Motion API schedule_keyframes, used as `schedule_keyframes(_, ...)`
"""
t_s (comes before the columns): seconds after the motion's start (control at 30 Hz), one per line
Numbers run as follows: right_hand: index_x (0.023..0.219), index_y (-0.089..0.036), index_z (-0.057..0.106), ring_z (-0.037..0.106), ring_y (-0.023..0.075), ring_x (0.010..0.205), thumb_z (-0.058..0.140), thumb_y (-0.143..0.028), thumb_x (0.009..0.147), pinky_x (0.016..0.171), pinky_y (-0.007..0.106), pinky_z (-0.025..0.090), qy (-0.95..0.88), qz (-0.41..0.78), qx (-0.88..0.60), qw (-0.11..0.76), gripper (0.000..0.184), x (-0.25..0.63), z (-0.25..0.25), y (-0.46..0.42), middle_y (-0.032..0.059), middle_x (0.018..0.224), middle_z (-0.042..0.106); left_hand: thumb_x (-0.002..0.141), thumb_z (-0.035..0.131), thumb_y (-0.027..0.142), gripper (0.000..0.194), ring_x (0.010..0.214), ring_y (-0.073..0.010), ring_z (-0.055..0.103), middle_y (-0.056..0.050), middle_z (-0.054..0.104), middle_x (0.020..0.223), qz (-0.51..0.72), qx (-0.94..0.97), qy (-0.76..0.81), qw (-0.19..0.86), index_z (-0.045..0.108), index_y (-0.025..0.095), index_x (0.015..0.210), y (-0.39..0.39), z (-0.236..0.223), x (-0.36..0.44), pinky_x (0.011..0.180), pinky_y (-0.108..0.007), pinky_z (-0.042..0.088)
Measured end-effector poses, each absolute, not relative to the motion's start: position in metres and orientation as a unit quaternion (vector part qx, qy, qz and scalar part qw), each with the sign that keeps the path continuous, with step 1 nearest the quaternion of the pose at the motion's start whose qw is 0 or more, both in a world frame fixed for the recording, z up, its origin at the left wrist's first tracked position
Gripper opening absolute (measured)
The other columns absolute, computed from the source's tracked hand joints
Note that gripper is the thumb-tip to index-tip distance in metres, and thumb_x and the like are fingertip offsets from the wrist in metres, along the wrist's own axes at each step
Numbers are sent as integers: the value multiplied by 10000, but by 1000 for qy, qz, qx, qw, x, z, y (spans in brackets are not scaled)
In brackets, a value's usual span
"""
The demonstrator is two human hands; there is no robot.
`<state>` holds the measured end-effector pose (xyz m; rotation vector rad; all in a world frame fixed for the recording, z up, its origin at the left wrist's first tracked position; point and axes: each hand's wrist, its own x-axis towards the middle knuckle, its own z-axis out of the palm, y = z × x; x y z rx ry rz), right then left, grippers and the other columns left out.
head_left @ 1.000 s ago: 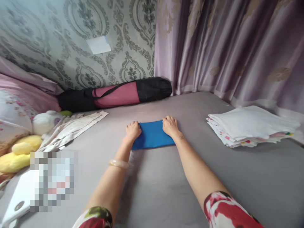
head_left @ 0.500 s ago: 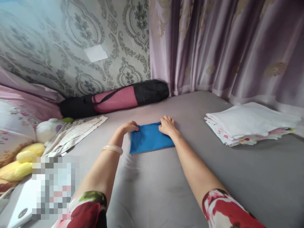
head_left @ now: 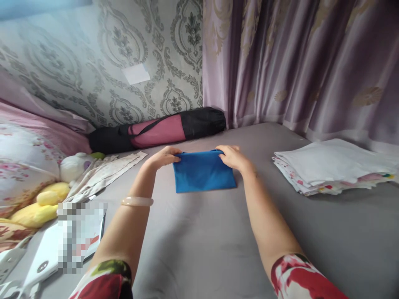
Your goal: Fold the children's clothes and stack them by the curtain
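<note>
A folded blue cloth (head_left: 204,172) is held by its far edge, between my two hands, above the grey bed sheet (head_left: 199,241). My left hand (head_left: 165,157) pinches its far left corner, thumb on the near side. At the far right corner, my right hand (head_left: 232,157) grips the same edge between thumb and fingers. The cloth's near edge hangs toward me, low over the sheet or touching it; which one I cannot tell. What kind of garment or cloth it is does not show.
To the right lies a stack of folded white clothes (head_left: 333,164). A black and pink rolled bag (head_left: 158,131) rests along the wall. On the left are a beige patterned cloth (head_left: 109,174), a yellow plush toy (head_left: 46,203) and a white device (head_left: 46,257), partly blurred out.
Both hands have lifted the far edge of the blue cloth up off the sheet. My right hand has shifted outward to the far right corner. The view has turned slightly left.
</note>
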<state>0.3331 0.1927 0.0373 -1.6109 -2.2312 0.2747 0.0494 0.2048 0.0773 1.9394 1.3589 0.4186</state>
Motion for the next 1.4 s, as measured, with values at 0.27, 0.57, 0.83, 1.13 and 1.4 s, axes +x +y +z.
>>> schedule_keyframes(0.27,1122,-230,646,494,238,1144,389,-48,866,1041,404,210,-770,-22,-568,291,406,330,60,182,64,1199,625,783,412,95,452,1068,-196,614,-29,713,1113,298,762,575,2,687,203,1126,193,83,65,1079,-383,334)
schedule_keyframes(0.57,1077,-323,714,609,213,1030,507,21,721,863,317,424,-771,194,-606,-5,537,335,45,178,9,1181,667,753,359,37,534,1021,-170,643,-3,730,1078,122,825,550,48,700,283,1082,162,11,53,1150,-441,184)
schedule_keyframes(0.83,919,-266,776,669,148,827,602,-6,660,660,206,471,-761,327,-556,-68,406,339,44,180,-4,939,743,670,356,-19,561,1093,-154,608,31,727,1094,35,836,537,108,721,292,962,145,2,56,1175,-471,121)
schedule_keyframes(1.13,1080,-223,706,655,199,980,449,-203,922,853,279,461,-746,163,-628,153,302,316,21,195,77,1082,722,845,383,121,409,1092,-195,630,-36,703,1153,145,788,592,86,682,225,1104,169,-3,80,993,-284,445)
schedule_keyframes(1.4,1447,-149,417,199,229,1458,301,-262,997,1180,465,112,-813,22,-554,178,479,269,-35,196,87,1562,314,956,332,256,481,1427,-284,299,-135,418,1500,152,736,660,16,440,112,1402,193,-32,134,1165,-478,231)
